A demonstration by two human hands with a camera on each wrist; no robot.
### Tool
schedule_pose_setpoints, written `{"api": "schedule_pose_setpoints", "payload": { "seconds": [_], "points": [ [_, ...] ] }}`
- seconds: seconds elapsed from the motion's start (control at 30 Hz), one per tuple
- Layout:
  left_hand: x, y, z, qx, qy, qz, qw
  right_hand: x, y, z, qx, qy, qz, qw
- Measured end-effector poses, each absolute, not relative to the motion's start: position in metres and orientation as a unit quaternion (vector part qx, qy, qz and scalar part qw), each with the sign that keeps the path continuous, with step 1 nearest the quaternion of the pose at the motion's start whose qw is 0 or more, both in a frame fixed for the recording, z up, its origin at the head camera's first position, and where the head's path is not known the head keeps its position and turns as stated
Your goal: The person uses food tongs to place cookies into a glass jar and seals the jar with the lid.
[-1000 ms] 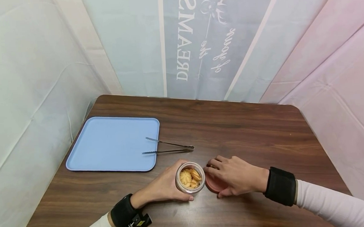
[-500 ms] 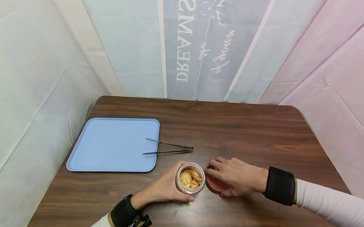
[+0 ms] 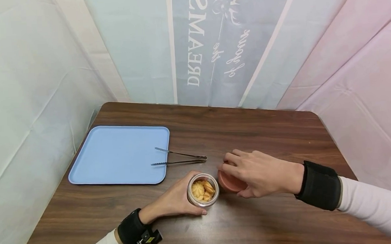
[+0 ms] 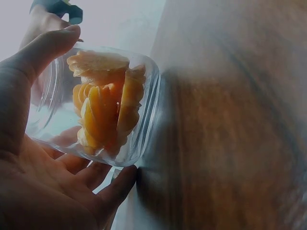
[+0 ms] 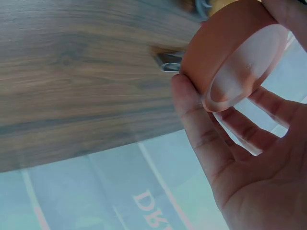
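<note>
A clear jar (image 3: 215,199) stands upright near the front of the table, with its mouth uncovered. Inside it lie several golden, ridged cookies (image 3: 202,190), which also show through its side in the left wrist view. My left hand (image 3: 180,198) grips the jar from the left, thumb (image 4: 48,50) on one side and fingers on the other. To the right of the jar, my right hand (image 3: 262,171) holds a round reddish-brown lid (image 3: 228,182) by its edge. In the right wrist view the lid (image 5: 216,45) is tilted between thumb and fingers.
A blue tray (image 3: 119,155) lies on the left of the wooden table (image 3: 263,130). Metal tongs (image 3: 187,158) rest with their tips over the tray's right edge, their bent end on the wood behind the jar. Printed cloth (image 3: 232,63) hangs behind the table.
My right hand has moved away from the table's front edge with the lid and appears higher. My left hand and the jar have stayed in place, as have the tongs and tray.
</note>
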State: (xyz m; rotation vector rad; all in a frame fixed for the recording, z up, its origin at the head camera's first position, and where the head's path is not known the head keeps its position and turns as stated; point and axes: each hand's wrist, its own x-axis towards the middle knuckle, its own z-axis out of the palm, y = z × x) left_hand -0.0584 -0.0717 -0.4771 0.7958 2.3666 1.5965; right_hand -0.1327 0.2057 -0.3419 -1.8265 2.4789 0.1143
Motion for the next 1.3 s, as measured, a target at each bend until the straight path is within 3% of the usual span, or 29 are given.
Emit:
{"api": "schedule_pose_setpoints", "payload": {
  "seconds": [0.33, 0.63, 1.3],
  "points": [
    [-0.058, -0.076, -0.474, 0.267, 0.788, 0.544, 0.107, -0.123, 0.171, -0.322, -0.607, 0.793, 0.029, 0.043],
    [-0.060, -0.074, -0.474, 0.286, 0.787, 0.538, 0.102, -0.113, 0.135, -0.329, -0.657, 0.752, 0.056, 0.024],
    [-0.057, -0.073, -0.476, 0.267, 0.785, 0.548, 0.108, -0.106, 0.127, -0.345, -0.621, 0.782, 0.052, 0.022]
  ]
}}
